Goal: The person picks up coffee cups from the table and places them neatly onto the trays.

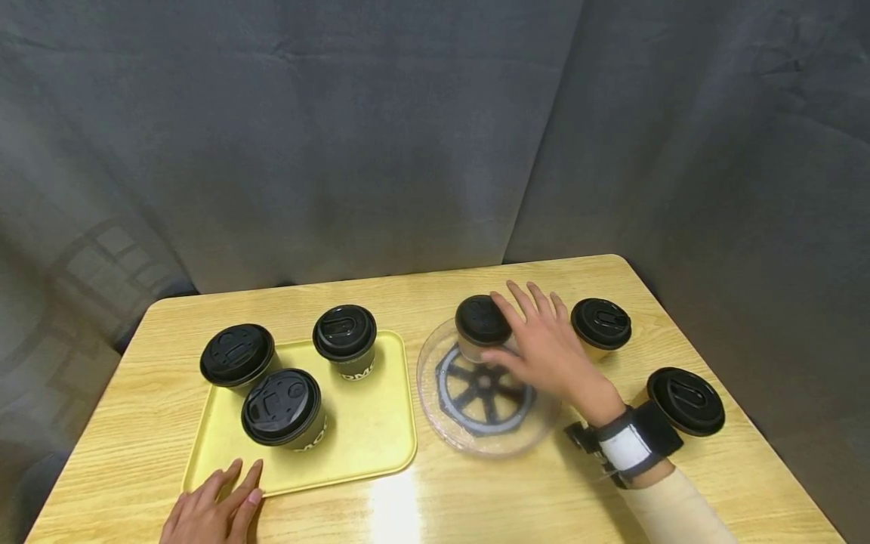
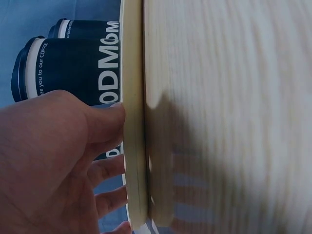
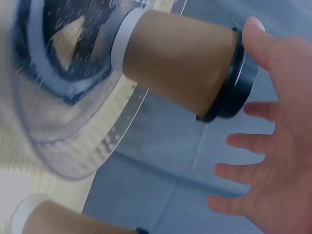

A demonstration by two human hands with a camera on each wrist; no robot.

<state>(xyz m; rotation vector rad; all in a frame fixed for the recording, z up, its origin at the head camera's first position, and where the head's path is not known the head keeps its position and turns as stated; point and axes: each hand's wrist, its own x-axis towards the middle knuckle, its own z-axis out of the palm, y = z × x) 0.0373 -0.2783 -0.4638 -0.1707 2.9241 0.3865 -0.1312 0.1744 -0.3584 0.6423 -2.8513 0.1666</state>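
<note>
A lidded paper coffee cup (image 1: 483, 323) stands on a clear round turntable (image 1: 499, 446) with a dark spoked base. In the right wrist view this cup (image 3: 178, 58) has a brown side and a black lid. My right hand (image 1: 549, 349) spreads its fingers beside the lid, its thumb right at the lid's edge. Along the near rim of a yellow tray (image 1: 370, 446), my left hand (image 1: 212, 508) rests its fingertips. Close to that hand is a dark cup (image 1: 284, 409) with white lettering; its thumb and fingers lie against the rim in the left wrist view.
Two more black-lidded cups stand at the tray's back, one at left (image 1: 238, 357) and one at right (image 1: 345, 336). Right of the turntable are a farther cup (image 1: 601, 325) and a nearer cup (image 1: 685, 400). A grey curtain (image 1: 353, 151) hangs behind the wooden table (image 1: 326, 521).
</note>
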